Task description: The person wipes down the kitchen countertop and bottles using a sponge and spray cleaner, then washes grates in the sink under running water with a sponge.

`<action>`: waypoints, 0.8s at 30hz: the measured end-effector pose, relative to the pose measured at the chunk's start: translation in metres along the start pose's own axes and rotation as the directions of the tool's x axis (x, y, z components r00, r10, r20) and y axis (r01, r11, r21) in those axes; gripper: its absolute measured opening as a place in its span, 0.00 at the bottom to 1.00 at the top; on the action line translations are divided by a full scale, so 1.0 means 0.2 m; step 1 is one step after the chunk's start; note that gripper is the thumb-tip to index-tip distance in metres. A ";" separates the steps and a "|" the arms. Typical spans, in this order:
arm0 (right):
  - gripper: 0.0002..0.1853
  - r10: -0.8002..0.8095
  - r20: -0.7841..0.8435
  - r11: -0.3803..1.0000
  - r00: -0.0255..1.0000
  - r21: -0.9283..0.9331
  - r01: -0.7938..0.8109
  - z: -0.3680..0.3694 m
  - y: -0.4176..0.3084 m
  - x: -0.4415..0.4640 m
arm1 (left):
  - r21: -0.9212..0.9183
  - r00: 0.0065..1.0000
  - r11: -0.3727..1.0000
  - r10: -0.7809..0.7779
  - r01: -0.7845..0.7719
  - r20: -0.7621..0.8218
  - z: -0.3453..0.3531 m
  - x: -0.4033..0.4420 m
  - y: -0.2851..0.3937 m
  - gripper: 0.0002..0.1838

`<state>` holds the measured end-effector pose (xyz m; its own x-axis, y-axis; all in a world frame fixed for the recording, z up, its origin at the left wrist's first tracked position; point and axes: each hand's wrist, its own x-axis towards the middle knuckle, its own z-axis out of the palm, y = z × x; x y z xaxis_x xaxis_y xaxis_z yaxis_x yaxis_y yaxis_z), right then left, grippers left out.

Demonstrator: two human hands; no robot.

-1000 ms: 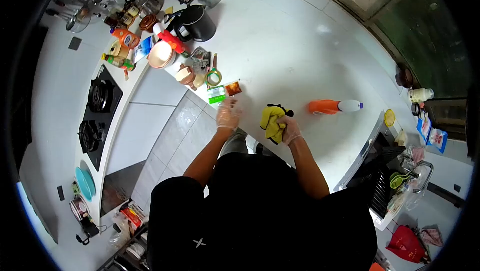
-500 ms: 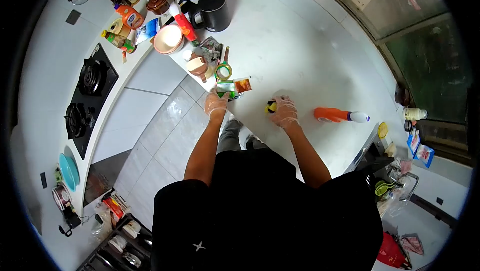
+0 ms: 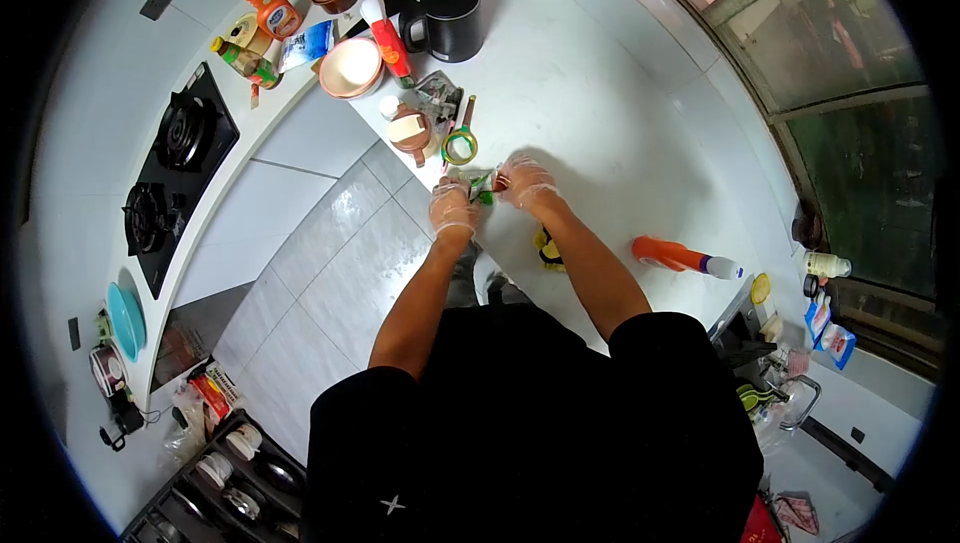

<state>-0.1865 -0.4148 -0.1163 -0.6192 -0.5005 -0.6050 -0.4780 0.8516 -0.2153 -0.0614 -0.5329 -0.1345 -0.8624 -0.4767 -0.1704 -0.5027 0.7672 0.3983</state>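
Observation:
Both of my hands wear clear plastic gloves and are close together at the counter's near edge. My left hand [image 3: 455,209] is closed on a green-and-white packet [image 3: 483,189], its fingers partly hiding it. Just to the right, my right hand [image 3: 528,183] has its fingers closed on a small reddish-brown packet [image 3: 501,183] touching the green one. A yellow-and-black sponge [image 3: 547,251] lies on the counter, partly covered by my right forearm. Above my hands are a green-rimmed strainer-like ring with a handle [image 3: 461,148] and a brown jug with a cream lid [image 3: 409,133].
An orange bottle [image 3: 680,255] lies on the white counter [image 3: 600,93] at right. A black lidded pitcher [image 3: 452,23], a red bottle [image 3: 388,43] and a pink-rimmed bowl [image 3: 351,68] stand farther back. The gas stove [image 3: 180,168] is at left, a sink tap [image 3: 805,398] at right.
My right hand has let go of the sponge and moved left to the packets. The sponge stays on the counter, slightly lower in view. My left hand remains at the green packet.

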 end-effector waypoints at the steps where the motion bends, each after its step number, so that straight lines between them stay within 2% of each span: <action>1: 0.16 0.038 0.027 0.993 0.999 0.110 -0.040 -0.01 0.02 -0.02 | 0.026 1.000 1.000 0.005 -0.005 0.022 0.02 0.02 0.00 0.13; 3: 0.12 0.103 0.088 0.938 0.991 0.324 -0.126 -0.02 0.07 -0.10 | -0.017 0.994 1.000 0.028 -0.026 0.104 0.02 0.05 0.00 0.12; 4: 0.14 0.107 0.063 0.942 0.992 0.313 -0.122 -0.02 0.09 -0.12 | -0.038 0.989 0.999 0.041 -0.036 0.145 0.02 0.06 0.00 0.11; 6: 0.16 0.114 0.010 0.950 0.993 0.291 -0.112 -0.02 0.13 -0.14 | -0.204 0.988 0.977 -0.024 0.056 0.156 0.02 0.05 0.01 0.11; 7: 0.16 0.092 0.023 0.838 0.996 0.539 -0.090 -0.03 0.15 -0.18 | -0.284 0.985 0.953 -0.056 0.102 0.163 0.02 0.06 0.02 0.11; 9: 0.16 0.039 0.031 0.435 0.999 0.899 -0.045 -0.06 0.16 -0.28 | -0.503 0.991 0.858 -0.043 0.100 0.123 0.22 0.11 -0.04 0.13; 12: 0.17 0.064 -0.072 0.112 0.995 0.992 0.064 -0.06 0.10 -0.31 | -0.702 0.988 0.709 0.052 0.065 0.144 0.24 0.13 0.05 0.15; 13: 0.17 0.066 -0.069 0.057 0.995 0.996 0.065 -0.05 0.11 -0.30 | -0.748 0.982 0.662 0.101 0.054 0.161 0.23 0.14 0.10 0.15; 14: 0.17 0.069 -0.066 0.003 0.995 0.998 0.066 -0.02 0.14 -0.26 | -0.764 0.969 0.643 0.154 0.050 0.194 0.26 0.15 0.12 0.21; 17: 0.17 0.152 -0.113 -0.091 0.982 0.988 0.128 0.05 0.23 -0.17 | -0.928 0.957 0.372 0.275 -0.022 0.087 0.13 0.18 0.15 0.33; 18: 0.17 0.192 -0.135 -0.110 0.972 0.981 0.158 0.05 0.25 -0.16 | -0.897 0.953 0.440 0.286 -0.039 0.099 0.03 0.18 0.16 0.36; 19: 0.17 0.224 -0.136 -0.192 0.965 0.965 0.181 0.04 0.27 -0.16 | -0.788 0.960 0.610 0.263 -0.084 0.101 -0.03 0.21 0.14 0.34; 21: 0.18 0.289 -0.128 -0.348 0.949 0.909 0.228 0.03 0.28 -0.17 | -0.474 0.972 0.868 0.215 -0.147 0.092 -0.12 0.26 0.11 0.31; 22: 0.19 0.283 -0.120 -0.399 0.951 0.887 0.231 0.01 0.28 -0.19 | 0.017 0.972 0.974 0.224 -0.225 0.069 -0.18 0.25 0.13 0.23; 24: 0.20 0.268 -0.106 -0.498 0.957 0.835 0.232 -0.03 0.28 -0.22 | 0.273 0.963 0.924 0.261 -0.268 0.060 -0.03 0.31 0.04 0.18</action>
<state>-0.1887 -0.3462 -0.0971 -0.7872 -0.2672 -0.5558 0.6148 -0.4101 -0.6737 -0.1182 -0.5588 -0.1373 -0.9658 -0.2332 -0.1137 -0.2500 0.9536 0.1677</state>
